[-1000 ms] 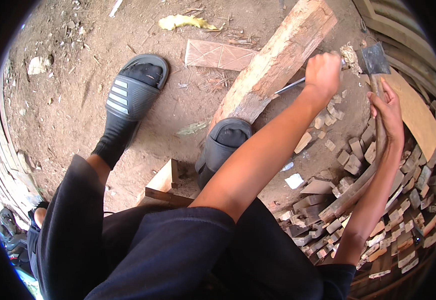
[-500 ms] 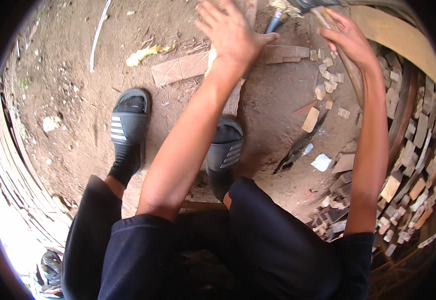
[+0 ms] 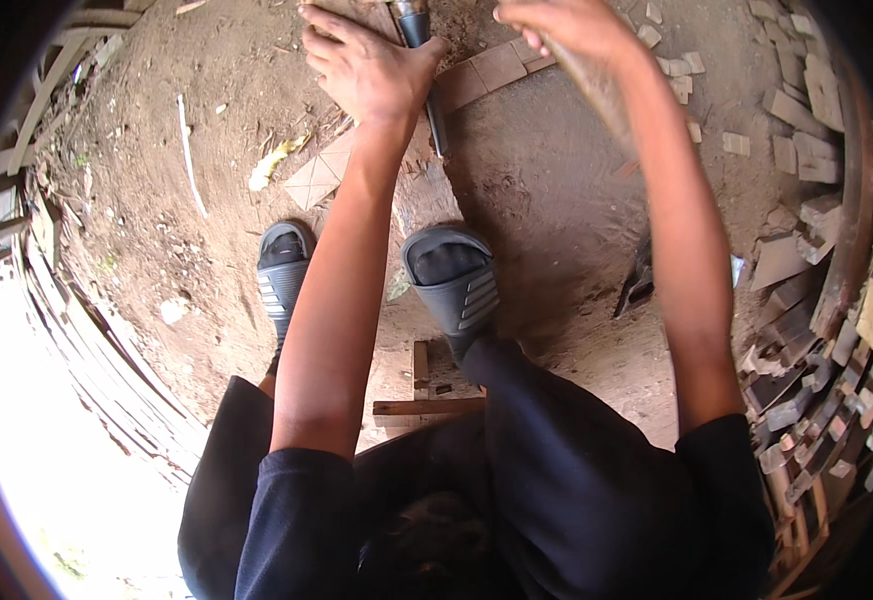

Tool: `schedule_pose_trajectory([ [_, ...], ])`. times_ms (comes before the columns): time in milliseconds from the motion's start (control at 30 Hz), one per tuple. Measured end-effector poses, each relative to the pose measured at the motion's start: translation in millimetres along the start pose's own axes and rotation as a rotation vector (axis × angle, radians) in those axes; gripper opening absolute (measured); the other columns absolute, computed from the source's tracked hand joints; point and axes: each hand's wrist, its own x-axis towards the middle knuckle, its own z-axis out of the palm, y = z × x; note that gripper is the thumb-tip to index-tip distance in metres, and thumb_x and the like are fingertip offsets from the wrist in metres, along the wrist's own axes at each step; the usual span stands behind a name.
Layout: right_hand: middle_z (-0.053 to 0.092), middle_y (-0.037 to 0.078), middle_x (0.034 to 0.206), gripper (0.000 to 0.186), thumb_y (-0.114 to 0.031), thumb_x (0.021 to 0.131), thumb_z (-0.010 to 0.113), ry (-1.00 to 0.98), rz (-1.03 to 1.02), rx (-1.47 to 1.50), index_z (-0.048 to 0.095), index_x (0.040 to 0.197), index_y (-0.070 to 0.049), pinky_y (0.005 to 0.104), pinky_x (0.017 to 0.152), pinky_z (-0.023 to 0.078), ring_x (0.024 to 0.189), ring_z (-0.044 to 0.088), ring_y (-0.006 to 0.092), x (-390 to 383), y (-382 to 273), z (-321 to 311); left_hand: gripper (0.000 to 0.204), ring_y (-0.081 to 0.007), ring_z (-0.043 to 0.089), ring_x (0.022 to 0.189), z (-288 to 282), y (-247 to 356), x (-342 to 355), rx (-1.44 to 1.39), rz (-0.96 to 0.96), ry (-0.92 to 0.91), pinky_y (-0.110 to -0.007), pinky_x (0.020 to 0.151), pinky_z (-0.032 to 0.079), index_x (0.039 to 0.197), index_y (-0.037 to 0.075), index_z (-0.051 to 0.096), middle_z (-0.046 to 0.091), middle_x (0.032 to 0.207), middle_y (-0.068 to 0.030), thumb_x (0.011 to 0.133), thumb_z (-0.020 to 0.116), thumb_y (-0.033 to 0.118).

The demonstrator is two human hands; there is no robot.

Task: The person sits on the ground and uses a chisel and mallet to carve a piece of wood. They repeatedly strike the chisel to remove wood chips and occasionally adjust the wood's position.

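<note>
My left hand reaches to the top edge, its fingers spread over a piece of wood and its thumb crossing a dark chisel-like tool. The tool has a dark blue-grey socket, and its narrow end points back toward my right foot. My right hand is closed around a long wooden handle, blurred along its lower part; whatever is at its far end is out of view. Below the left hand, a rough wooden board runs to my right sandal. Crossing under it is a flat scored strip.
Several small wood blocks lie on the dirt at the upper right. A heap of wood offcuts fills the right side. A pale yellow scrap and a white strip lie at left. A small wooden piece is between my legs.
The view has shifted. My left hand has come down from a raised position onto the wood and tool. My right hand, with the wooden handle, has swung left toward it.
</note>
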Motion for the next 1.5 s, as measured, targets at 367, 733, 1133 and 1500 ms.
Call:
schedule_pose_trajectory([
  [367, 0.053, 0.001, 0.065, 0.036, -0.008, 0.080, 0.060, 0.160, 0.464, 0.401, 0.051, 0.113, 0.002, 0.0245, 0.045, 0.042, 0.050, 0.050, 0.0081, -160, 180, 51, 0.063, -0.0463, 0.027, 0.124, 4, -30, 2, 0.017, 0.273, 0.207, -0.068, 0.092, 0.026, 0.104, -0.006, 0.061, 0.041, 0.126, -0.0326, 0.061, 0.070, 0.039],
  [733, 0.052, 0.004, 0.071, 0.030, -0.006, 0.082, 0.060, 0.409, 0.594, 1.076, 0.045, 0.108, -0.004, 0.0278, 0.049, 0.046, 0.056, 0.053, 0.0125, -170, 154, 108, 0.022, -0.0152, 0.055, 0.037, -43, -13, -37, -0.909, -0.236, -0.162, -0.026, 0.033, 0.047, 0.084, 0.001, 0.048, 0.057, 0.057, -0.0095, 0.088, 0.060, 0.019],
  [1133, 0.050, 0.006, 0.075, 0.036, -0.021, 0.087, 0.055, 0.251, 0.578, 1.402, 0.049, 0.119, -0.007, 0.0267, 0.051, 0.039, 0.052, 0.043, 0.0103, -179, 159, 122, 0.021, -0.0079, 0.046, 0.045, -13, 9, -15, -0.974, -0.153, -0.619, -0.024, 0.040, 0.038, 0.080, 0.003, 0.051, 0.052, 0.058, -0.0022, 0.086, 0.063, 0.019],
  [1500, 0.053, 0.005, 0.079, 0.042, -0.025, 0.088, 0.053, 0.086, 0.560, 1.553, 0.048, 0.124, -0.004, 0.0278, 0.063, 0.043, 0.066, 0.050, 0.0136, -203, 179, 136, 0.030, -0.0132, 0.063, 0.060, -52, -44, -38, -0.112, 0.200, -0.540, -0.033, 0.055, 0.050, 0.083, 0.001, 0.062, 0.065, 0.064, -0.0096, 0.075, 0.073, 0.028],
])
